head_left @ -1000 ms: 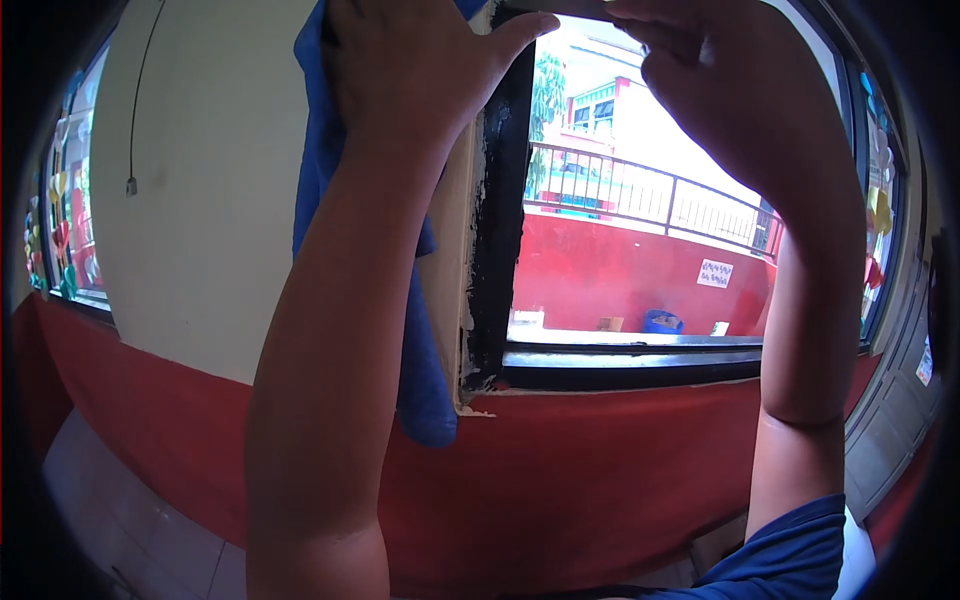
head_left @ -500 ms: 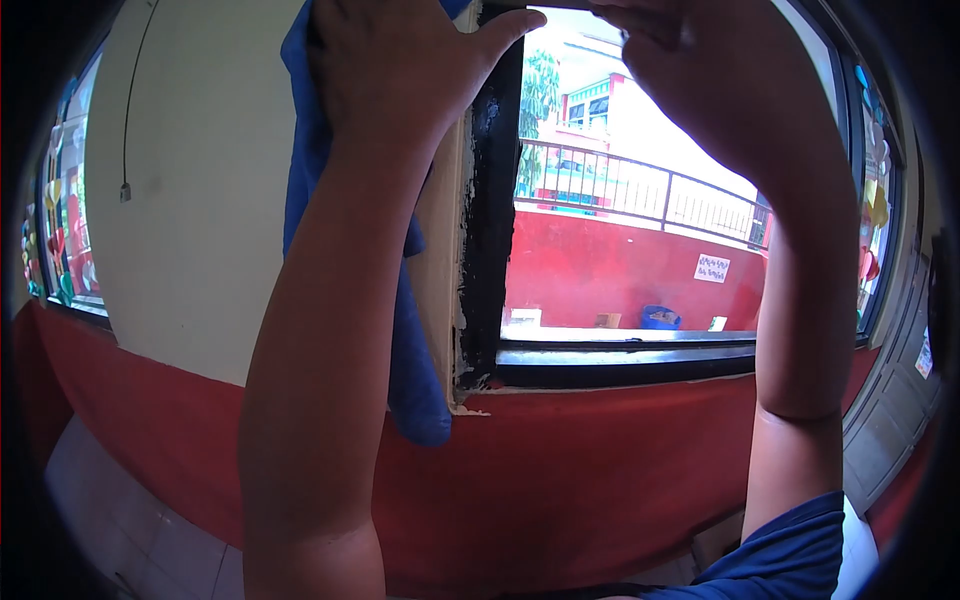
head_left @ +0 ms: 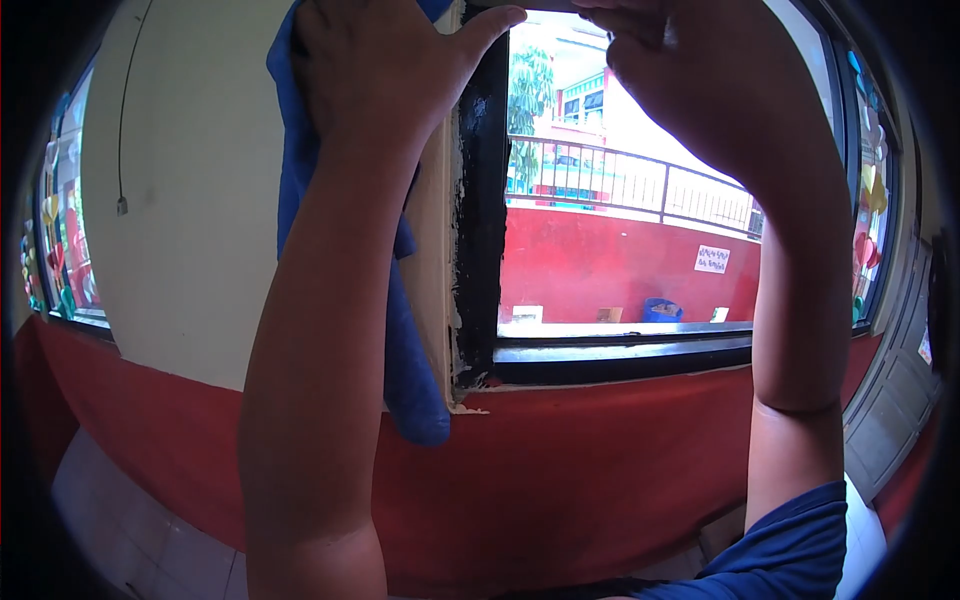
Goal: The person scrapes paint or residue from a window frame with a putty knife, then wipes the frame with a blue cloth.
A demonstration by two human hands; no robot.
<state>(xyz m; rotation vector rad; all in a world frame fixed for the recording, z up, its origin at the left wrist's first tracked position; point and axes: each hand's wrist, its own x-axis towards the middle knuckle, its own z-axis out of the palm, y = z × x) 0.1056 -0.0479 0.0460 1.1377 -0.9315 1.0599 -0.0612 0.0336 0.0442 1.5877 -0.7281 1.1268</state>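
Observation:
My left hand (head_left: 385, 75) is raised at the top, its thumb stretched out toward the right and its fingers spread against a blue cloth (head_left: 415, 380). The cloth hangs down along the wall beside the black window frame (head_left: 478, 230). Near the top of the window, my right hand (head_left: 650, 50) is bent inward with its fingers curled together. Its fingertips are dark and partly cut off by the upper image edge, so what they hold cannot be made out.
A cream wall (head_left: 200, 220) stands above a red lower wall (head_left: 560, 480). Through the window show a railing (head_left: 662, 190) and a blue bin (head_left: 662, 310). A cord (head_left: 121, 150) hangs at left; a grey door (head_left: 890, 390) is at right.
The view has shifted slightly, so the window frame and wall appear a little further left. Both hands keep nearly the same pose.

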